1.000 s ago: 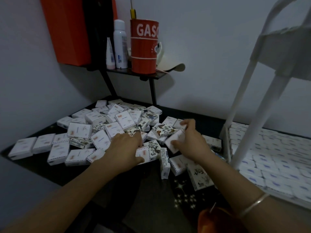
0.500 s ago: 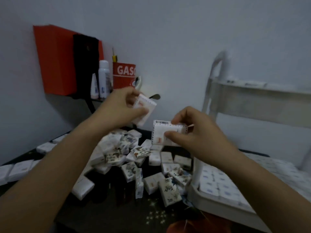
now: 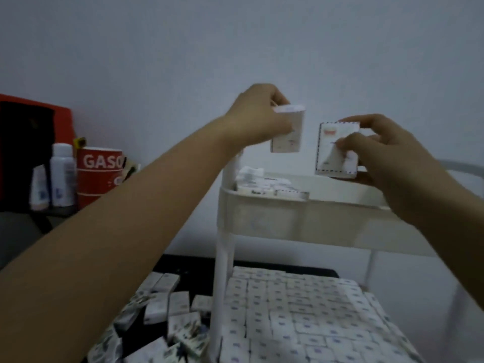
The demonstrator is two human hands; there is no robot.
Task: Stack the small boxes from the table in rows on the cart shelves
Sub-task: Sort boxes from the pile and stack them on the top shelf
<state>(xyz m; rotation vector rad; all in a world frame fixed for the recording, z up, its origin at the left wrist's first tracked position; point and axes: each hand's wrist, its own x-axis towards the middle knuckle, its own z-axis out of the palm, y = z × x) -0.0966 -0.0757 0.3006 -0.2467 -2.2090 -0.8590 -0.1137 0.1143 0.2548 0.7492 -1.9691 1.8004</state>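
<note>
- Head cam: white cart (image 3: 222, 271), rows of boxes (image 3: 301, 318) packed across its bottom, a few more (image 3: 272, 189) on the top shelf (image 3: 301, 221).
- loose boxes (image 3: 167, 323) piled on the dark table (image 3: 199, 279) left of it.
- left hand (image 3: 258, 116) pinches a small box (image 3: 288, 137) above the top shelf; right hand (image 3: 387, 153) grips a dash-edged box (image 3: 331, 150) just beside, not touching.

Plain pale wall (image 3: 183, 48) under dim, even light, filling the upper and middle field. At the left edge a dark shelf (image 3: 61, 212) stands against this wall and carries a red mug (image 3: 99, 176) lettered "GASO", a white bottle (image 3: 62, 176) and a smaller white tube (image 3: 39, 188) just beside it. A red case (image 3: 64, 121) with a black panel (image 3: 26, 153) stands behind the bottles.
</note>
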